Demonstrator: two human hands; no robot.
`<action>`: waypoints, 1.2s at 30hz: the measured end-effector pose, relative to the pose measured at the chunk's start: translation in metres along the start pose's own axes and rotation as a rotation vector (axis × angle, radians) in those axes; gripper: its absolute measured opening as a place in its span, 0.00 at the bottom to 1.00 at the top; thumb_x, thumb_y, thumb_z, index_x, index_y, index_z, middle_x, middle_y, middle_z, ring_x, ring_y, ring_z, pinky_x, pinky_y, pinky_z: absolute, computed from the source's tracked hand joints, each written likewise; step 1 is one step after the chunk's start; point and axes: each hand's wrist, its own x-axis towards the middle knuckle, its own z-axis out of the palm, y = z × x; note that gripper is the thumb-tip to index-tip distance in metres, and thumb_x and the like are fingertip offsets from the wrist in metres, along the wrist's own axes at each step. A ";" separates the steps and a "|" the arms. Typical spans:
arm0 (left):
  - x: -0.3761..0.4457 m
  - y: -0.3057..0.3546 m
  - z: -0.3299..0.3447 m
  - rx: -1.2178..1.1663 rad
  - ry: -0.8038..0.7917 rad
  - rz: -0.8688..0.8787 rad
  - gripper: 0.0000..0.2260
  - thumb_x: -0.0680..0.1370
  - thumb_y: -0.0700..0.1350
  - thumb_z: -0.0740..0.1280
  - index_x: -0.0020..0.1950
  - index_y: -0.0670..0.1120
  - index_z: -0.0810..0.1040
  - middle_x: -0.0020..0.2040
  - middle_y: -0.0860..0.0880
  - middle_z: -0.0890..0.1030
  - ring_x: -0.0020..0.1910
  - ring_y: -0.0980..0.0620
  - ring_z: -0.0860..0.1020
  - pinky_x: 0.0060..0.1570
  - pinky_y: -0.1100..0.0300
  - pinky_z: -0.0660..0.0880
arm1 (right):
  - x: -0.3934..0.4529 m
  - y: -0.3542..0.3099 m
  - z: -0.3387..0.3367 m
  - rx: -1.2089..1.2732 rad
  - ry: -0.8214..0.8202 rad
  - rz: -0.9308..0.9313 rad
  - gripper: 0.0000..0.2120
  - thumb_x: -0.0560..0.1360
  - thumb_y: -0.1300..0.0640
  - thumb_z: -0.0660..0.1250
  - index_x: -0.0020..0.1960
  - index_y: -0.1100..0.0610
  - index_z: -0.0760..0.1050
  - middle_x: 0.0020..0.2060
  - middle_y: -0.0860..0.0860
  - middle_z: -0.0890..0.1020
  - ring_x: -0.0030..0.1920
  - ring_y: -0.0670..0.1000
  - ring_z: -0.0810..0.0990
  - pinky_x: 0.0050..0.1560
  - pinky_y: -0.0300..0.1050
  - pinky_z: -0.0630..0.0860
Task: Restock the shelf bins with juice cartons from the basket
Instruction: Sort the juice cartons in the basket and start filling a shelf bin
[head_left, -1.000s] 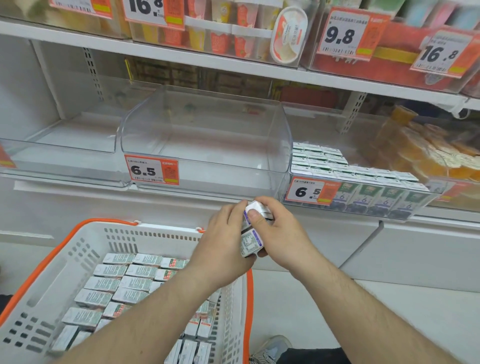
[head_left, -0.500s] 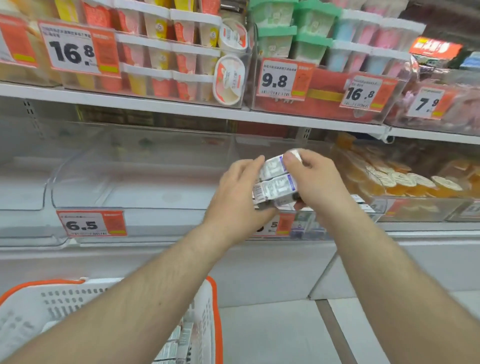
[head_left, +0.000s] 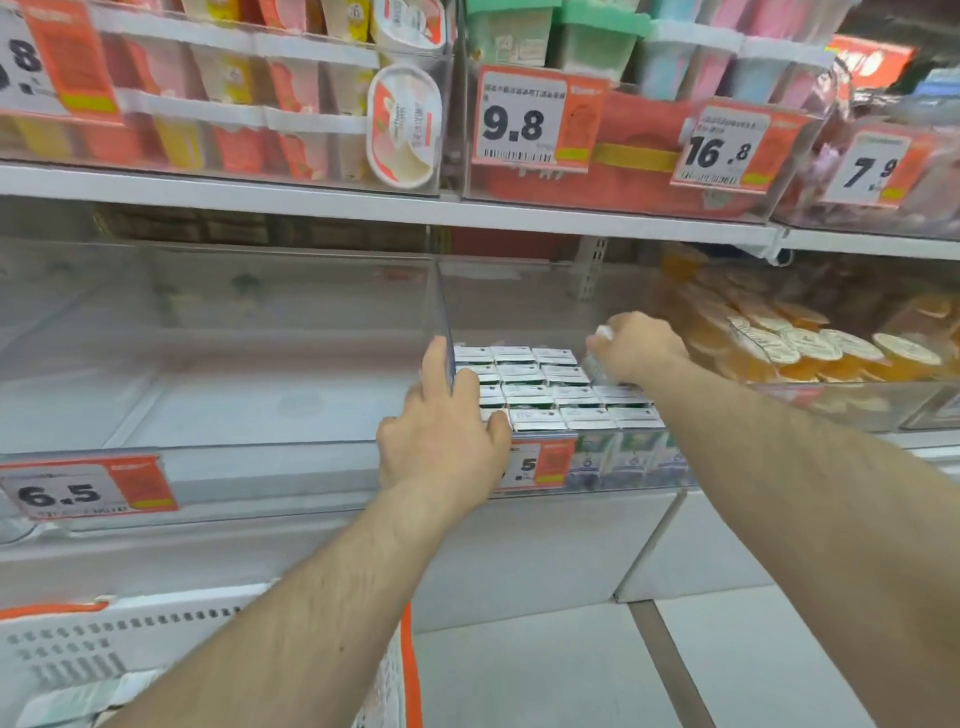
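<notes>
Shelf bin (head_left: 644, 480): right hand (head_left: 636, 347) lowers carton (head_left: 597, 358).

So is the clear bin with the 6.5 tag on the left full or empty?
Empty: through the clear bin only its bare floor shows, while the neighbouring bin holds rows of juice cartons.

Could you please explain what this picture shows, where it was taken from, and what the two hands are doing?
The view comes from a camera worn on a person's head, looking forward and down at a shop shelf. No machine is involved, only two bare hands. The left hand rests on the front edge of the clear plastic shelf bin, which already holds rows of small white-topped juice cartons. The right hand reaches deeper into that bin, gripping a carton to set down. The white basket with an orange rim sits lower left.
</notes>
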 end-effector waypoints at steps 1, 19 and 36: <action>0.000 0.000 0.000 0.003 0.000 0.002 0.19 0.80 0.57 0.56 0.67 0.49 0.65 0.78 0.52 0.43 0.67 0.45 0.67 0.47 0.51 0.68 | 0.001 0.000 0.005 -0.034 -0.053 -0.012 0.26 0.78 0.39 0.61 0.69 0.54 0.73 0.63 0.57 0.78 0.60 0.61 0.77 0.54 0.49 0.74; 0.002 -0.002 0.009 0.024 0.053 0.022 0.20 0.79 0.57 0.56 0.67 0.49 0.66 0.79 0.52 0.43 0.62 0.46 0.71 0.45 0.52 0.68 | -0.011 -0.033 0.021 -0.102 -0.449 0.115 0.50 0.70 0.21 0.38 0.81 0.52 0.41 0.81 0.52 0.44 0.79 0.60 0.43 0.77 0.62 0.43; -0.035 -0.026 -0.007 -0.323 0.184 0.126 0.22 0.73 0.48 0.67 0.67 0.49 0.69 0.74 0.42 0.60 0.63 0.41 0.73 0.60 0.49 0.69 | -0.156 -0.071 0.018 0.122 0.289 -0.175 0.27 0.76 0.37 0.58 0.68 0.52 0.72 0.70 0.54 0.70 0.72 0.57 0.62 0.69 0.56 0.56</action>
